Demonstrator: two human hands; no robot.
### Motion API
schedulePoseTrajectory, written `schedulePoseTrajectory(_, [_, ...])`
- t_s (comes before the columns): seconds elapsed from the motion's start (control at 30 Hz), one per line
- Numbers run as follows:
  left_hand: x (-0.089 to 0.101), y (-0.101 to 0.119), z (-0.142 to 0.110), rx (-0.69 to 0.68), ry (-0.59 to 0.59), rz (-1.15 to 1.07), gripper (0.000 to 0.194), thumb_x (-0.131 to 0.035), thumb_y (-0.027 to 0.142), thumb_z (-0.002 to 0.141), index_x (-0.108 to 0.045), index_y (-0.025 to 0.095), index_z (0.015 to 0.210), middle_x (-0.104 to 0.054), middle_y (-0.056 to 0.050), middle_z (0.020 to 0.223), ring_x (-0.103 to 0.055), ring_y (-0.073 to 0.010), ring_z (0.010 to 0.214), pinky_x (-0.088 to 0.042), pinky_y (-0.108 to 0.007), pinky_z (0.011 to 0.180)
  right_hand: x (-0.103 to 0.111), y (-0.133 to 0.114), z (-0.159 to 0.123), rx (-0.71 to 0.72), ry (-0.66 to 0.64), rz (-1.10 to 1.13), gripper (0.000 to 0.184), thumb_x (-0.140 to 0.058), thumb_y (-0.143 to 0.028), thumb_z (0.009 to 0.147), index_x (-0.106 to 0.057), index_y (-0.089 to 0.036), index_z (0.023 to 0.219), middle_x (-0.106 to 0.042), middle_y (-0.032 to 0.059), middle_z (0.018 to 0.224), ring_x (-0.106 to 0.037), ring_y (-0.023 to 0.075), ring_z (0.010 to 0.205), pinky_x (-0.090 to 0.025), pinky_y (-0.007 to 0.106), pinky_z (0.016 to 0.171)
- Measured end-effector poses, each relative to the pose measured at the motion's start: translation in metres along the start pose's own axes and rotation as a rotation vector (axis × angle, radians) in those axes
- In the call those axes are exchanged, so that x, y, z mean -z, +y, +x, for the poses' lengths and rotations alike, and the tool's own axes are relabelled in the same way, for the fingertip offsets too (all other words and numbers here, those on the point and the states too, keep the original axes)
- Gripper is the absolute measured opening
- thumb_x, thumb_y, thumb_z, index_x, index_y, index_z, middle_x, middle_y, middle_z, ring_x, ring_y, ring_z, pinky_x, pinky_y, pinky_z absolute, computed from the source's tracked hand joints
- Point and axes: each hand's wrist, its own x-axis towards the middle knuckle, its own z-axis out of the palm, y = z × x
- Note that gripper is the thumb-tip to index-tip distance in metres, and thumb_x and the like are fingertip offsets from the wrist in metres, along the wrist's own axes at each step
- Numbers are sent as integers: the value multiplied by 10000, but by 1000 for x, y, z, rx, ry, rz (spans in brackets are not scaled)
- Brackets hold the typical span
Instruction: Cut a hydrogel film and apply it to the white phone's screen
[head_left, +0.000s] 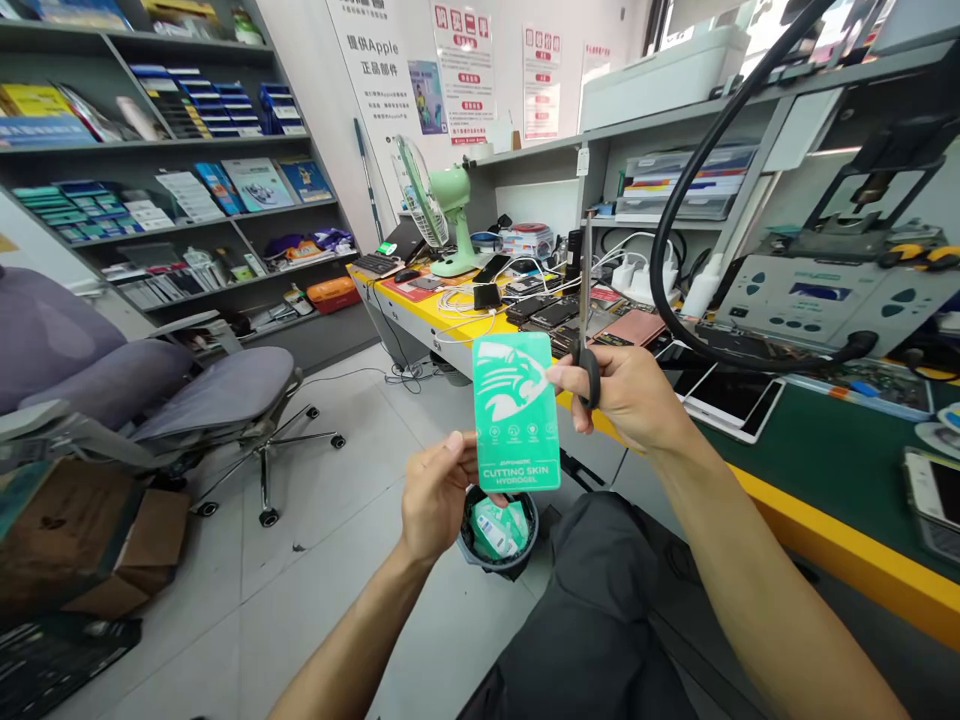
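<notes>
A green and white packet printed "CUTTING SKIN HYDROGEL" (517, 412) is held upright in front of me. My left hand (439, 490) grips its lower left edge, thumb in front and fingers partly behind it. My right hand (619, 390) has its fingers through the black handles of a pair of scissors (585, 300), whose blades point up. The right fingertips also touch the packet's right edge. Below the packet stands a dark waste bin (495, 562) with green and white wrappers (501, 528) inside.
To the right runs a workbench with a yellow edge (795, 540), bearing phones (731, 400), cables and a grey soldering station (817, 300). A green fan (454, 215) stands at its far end. A swivel chair (232, 385) and cardboard box (67, 530) are on the left, before shelves (180, 145).
</notes>
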Motion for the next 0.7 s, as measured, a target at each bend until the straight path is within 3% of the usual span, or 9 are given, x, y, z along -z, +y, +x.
schedulePoseTrajectory(0.23, [3, -1, 0, 48, -9, -1, 526, -535, 518, 959, -814, 75, 910, -797, -169, 742, -782, -336, 704, -626, -419, 544, 1, 2, 4, -5, 94, 40, 273, -900, -350, 696, -754, -123, 736, -690, 13, 600, -551, 102, 340, -441, 225, 322])
schedulePoseTrajectory(0.37, [4, -3, -1, 63, 7, 11, 548, -530, 548, 949, -814, 82, 904, -807, -187, 799, -785, -348, 716, -604, -403, 500, 0, 3, 5, -14, 108, 24, 282, -894, -368, 702, -757, -124, 740, -677, 11, 588, -551, 104, 339, -444, 231, 323])
schedulePoseTrajectory(0.53, [7, -5, -2, 49, -2, 21, 509, -534, 503, 956, -828, 92, 891, -792, -165, 717, -769, -315, 650, -590, -383, 508, 0, 4, 6, -9, 102, 44, 288, -896, -367, 685, -745, -127, 733, -690, 10, 628, -557, 102, 331, -444, 230, 314])
schedulePoseTrajectory(0.7, [10, -10, -5, 28, -17, 69, 340, -660, 383, 914, -841, 96, 928, -786, -143, 675, -729, -250, 552, -569, -337, 519, 2, 3, 8, -21, 114, 32, 282, -885, -360, 691, -733, -126, 730, -688, 10, 628, -571, 107, 346, -445, 231, 321])
